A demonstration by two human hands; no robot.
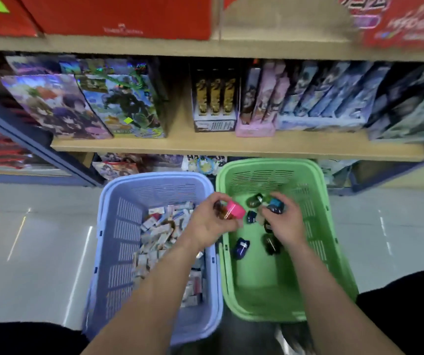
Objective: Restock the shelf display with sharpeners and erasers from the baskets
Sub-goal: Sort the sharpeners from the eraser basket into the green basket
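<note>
Two baskets stand on the floor below the shelf. The blue basket (108, 226) on the left holds several small boxed erasers (159, 234). The green basket (333, 252) on the right holds several sharpeners, among them a dark blue one (241, 248) and a dark one (271, 243). My left hand (210, 224) grips a pink sharpener (235, 210) over the gap between the baskets. My right hand (285, 221) is inside the green basket and holds a blue sharpener (275, 204).
A wooden shelf (231, 146) just above the baskets carries upright boxes and card packs. Red cartons (118, 14) sit on the shelf above it. A dark blue rack frame (34, 144) slants at the left. Pale tiled floor (26, 252) lies on both sides.
</note>
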